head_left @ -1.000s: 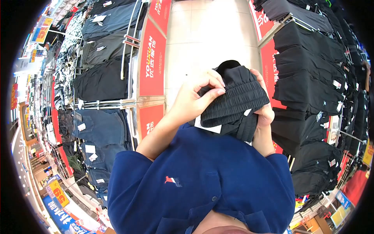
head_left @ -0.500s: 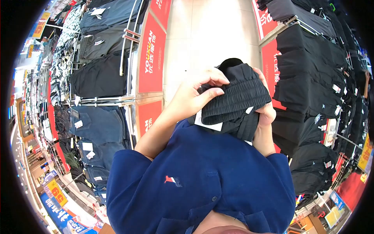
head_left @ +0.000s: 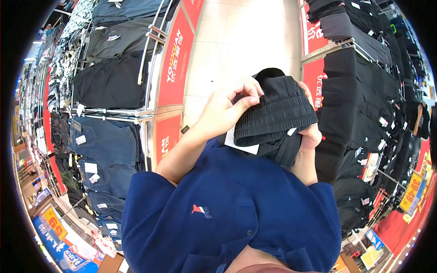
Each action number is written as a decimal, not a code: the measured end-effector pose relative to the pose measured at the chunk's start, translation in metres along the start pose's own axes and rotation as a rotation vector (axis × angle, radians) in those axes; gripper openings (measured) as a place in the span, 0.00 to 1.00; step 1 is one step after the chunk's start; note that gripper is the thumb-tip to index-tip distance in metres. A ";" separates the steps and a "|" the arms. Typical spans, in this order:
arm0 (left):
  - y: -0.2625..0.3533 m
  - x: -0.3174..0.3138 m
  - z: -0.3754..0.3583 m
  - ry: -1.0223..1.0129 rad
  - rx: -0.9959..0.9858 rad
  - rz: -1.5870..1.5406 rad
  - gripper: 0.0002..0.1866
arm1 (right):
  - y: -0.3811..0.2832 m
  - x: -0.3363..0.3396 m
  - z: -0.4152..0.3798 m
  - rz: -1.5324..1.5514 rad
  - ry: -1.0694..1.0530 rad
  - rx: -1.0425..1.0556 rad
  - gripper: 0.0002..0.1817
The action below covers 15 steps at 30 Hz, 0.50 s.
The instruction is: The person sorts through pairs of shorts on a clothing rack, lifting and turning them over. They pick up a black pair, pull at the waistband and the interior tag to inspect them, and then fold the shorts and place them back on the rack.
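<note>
In the head view, folded black elastic-waist trousers [head_left: 277, 119] are held up in front of my chest, the gathered waistband facing me. My left hand [head_left: 234, 107] is at their upper left edge, with thumb and curled fingers pinched together on the fabric. On the other side, my right hand [head_left: 311, 132] grips the trousers, its fingers partly hidden behind them and its thumb side low by the waistband. A white tag [head_left: 241, 144] sticks out below the waistband at the left.
Black trousers [head_left: 111, 82] and blue jeans [head_left: 107, 145] hang on the left rack, above red sign panels [head_left: 173, 59]. Rows of black garments [head_left: 348, 104] line the right side. A pale tiled aisle [head_left: 246, 36] runs between them. Yellow price signs [head_left: 413, 191] stand farther off.
My left thumb and fingers have drawn closer together at the edge of the trousers. The racks have shifted slightly in view; my right hand keeps its hold.
</note>
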<state>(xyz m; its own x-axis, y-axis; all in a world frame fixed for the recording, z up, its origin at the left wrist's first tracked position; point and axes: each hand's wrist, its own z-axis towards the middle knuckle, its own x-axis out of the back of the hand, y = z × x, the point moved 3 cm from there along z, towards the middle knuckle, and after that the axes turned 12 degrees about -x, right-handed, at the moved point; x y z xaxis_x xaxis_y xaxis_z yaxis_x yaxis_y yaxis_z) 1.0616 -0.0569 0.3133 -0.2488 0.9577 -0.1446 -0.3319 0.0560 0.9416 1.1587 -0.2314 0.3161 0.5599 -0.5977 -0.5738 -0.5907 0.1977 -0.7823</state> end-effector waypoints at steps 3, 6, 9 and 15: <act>-0.004 0.021 0.005 0.104 0.030 -0.119 0.03 | 0.001 -0.011 0.015 0.027 -0.025 0.001 0.55; -0.004 0.044 0.010 0.130 0.017 -0.150 0.05 | 0.001 -0.021 0.029 0.001 0.005 -0.016 0.56; -0.008 0.063 0.016 0.171 -0.016 -0.190 0.07 | -0.003 -0.035 0.042 -0.109 0.093 -0.042 0.60; -0.018 0.098 0.023 0.242 -0.043 -0.282 0.08 | -0.003 -0.050 0.069 -0.086 0.088 -0.062 0.58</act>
<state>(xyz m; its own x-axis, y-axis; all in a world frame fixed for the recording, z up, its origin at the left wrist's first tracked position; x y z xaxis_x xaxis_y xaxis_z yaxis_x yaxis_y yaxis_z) 1.0644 0.0425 0.2893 -0.3487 0.8116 -0.4687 -0.4544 0.2909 0.8419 1.1720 -0.1485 0.3305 0.5588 -0.6767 -0.4794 -0.5789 0.0958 -0.8098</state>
